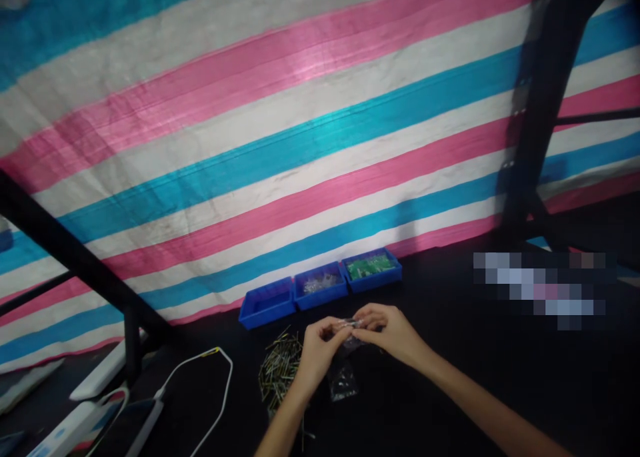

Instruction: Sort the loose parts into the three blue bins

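Note:
My left hand [320, 350] and my right hand [389, 329] meet above the dark table, thumbs and fingertips pinched together. Between them is a small clear plastic bag [350, 324], partly covered by the fingers; what it contains is too small to make out. Just below the hands, another clear plastic bag [343, 381] lies on the table. Beside my left hand is a loose pile of thin metal pins or rods [280, 367], silvery and yellowish, partly behind the left wrist.
Three blue trays stand in a row at the back: one bare tray [267, 304], one tray [320, 282] with small clear pieces, one tray [373, 270] with green pieces. At left lie a white cable [227, 384], a phone-like device [130, 427] and power strips [70, 430]. Striped sheeting hangs behind.

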Demonstrator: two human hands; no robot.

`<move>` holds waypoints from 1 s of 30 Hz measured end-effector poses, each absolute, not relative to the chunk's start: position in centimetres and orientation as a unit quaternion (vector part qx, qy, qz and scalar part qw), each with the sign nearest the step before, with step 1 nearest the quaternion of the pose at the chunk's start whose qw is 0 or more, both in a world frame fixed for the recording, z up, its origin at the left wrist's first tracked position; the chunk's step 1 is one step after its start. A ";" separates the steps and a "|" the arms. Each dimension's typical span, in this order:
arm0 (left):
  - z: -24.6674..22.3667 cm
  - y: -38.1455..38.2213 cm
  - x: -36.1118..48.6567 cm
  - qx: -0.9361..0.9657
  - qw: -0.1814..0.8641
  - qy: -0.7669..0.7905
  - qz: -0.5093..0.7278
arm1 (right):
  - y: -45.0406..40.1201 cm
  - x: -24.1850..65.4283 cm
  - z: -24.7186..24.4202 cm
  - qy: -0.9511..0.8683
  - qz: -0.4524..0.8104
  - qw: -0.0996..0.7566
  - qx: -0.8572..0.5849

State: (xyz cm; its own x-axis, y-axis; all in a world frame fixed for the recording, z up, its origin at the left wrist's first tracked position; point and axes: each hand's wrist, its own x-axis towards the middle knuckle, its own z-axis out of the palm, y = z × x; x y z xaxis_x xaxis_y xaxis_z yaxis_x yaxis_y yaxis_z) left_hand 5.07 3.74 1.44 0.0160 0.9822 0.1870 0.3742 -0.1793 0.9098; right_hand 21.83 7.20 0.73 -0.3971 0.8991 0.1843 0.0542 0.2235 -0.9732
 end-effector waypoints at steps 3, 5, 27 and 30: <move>1.5 3.6 5.0 0.588 0.362 0.531 0.492 | 7.0 21.7 1.0 -0.650 0.539 0.426 -0.324; 1.6 3.3 4.8 0.612 0.335 0.521 0.492 | 6.9 21.8 1.0 -0.670 0.520 0.425 -0.317; 4.2 9.1 0.9 0.674 -0.032 0.654 0.342 | 6.4 21.7 -0.2 -0.772 0.304 0.383 -0.405; 3.6 6.1 1.9 0.736 0.015 0.629 0.251 | 6.1 21.8 -0.2 -0.804 0.258 0.354 -0.402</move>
State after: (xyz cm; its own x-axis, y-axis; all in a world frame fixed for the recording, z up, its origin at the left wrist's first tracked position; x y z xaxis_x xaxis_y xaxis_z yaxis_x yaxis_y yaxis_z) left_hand 1.87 6.09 3.62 0.0837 0.9331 0.3498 0.9178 -0.2089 0.3376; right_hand 21.79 6.12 -0.19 -0.4256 0.8294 0.3619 0.4634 0.5433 -0.7001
